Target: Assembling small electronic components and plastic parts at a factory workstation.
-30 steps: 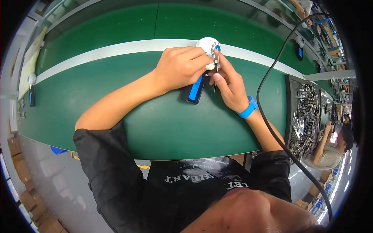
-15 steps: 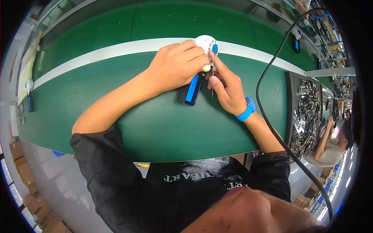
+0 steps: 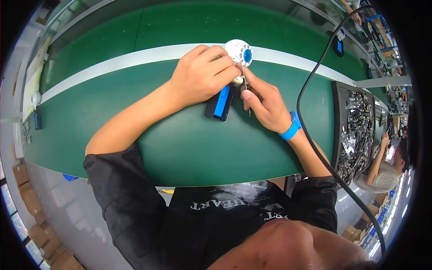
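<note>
Left hand (image 3: 202, 74): fingers curled beside small cream-coloured piece (image 3: 237, 80); cannot tell whether anything is gripped.
Right hand (image 3: 268, 108): thumb and forefinger pinched on thin metal rod (image 3: 244, 77).
White vented round head (image 3: 235, 47): just beyond both hands' fingertips; blue disc (image 3: 247, 56) on its face.
Black blue-faced case (image 3: 221, 104): below left hand, over green worktable (image 3: 193, 148); junction with head hidden.
Black tray (image 3: 336, 117): right side, filled with metal parts (image 3: 355, 135).

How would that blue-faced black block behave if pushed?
The black block would probably slide rather than roll, given its flat face and straight edges. It looks stiff, showing no bend. It may tug the white round head too, but the left hand hides any join.
</note>
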A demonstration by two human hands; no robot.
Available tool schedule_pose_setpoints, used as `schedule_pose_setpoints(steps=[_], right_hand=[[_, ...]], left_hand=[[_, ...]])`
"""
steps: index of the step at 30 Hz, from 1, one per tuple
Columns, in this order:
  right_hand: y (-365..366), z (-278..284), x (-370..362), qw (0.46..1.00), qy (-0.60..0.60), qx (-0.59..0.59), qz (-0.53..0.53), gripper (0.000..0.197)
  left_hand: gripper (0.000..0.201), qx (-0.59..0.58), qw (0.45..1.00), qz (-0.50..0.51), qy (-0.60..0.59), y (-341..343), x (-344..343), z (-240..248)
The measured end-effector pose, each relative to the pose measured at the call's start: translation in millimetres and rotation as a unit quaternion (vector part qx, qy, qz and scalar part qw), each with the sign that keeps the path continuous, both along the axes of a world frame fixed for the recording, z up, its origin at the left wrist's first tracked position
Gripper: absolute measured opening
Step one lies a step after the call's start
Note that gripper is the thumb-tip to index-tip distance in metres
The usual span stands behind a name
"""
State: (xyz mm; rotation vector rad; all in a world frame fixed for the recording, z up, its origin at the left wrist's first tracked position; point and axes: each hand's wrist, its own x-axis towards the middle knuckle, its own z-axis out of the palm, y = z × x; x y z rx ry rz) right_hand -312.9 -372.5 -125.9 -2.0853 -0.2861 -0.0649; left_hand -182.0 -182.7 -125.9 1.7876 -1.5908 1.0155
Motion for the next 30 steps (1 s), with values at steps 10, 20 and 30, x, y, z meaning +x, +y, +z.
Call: schedule_pose_setpoints(steps=[10, 20, 30], right_hand=[[-13.7, 25.3, 0.6, 0.996, 0.052, 0.012, 0.065, 0.056], [-35.1, 22.6, -13.8, 0.981, 0.064, -0.055, 0.175, 0.054], [-235.7, 57.6, -207.4, 0.824, -0.002, -0.51, -0.247, 0.048]], left_hand=[[0.021, 0.056, 0.987, -0.017, 0.149, 7.2, -7.4, 10.9], [0.02, 0.251, 0.923, -0.108, 0.271, -22.7, 37.7, 20.2], [0.043, -0.062, 0.613, 0.203, 0.761, 5.7, 339.9, 10.3]])
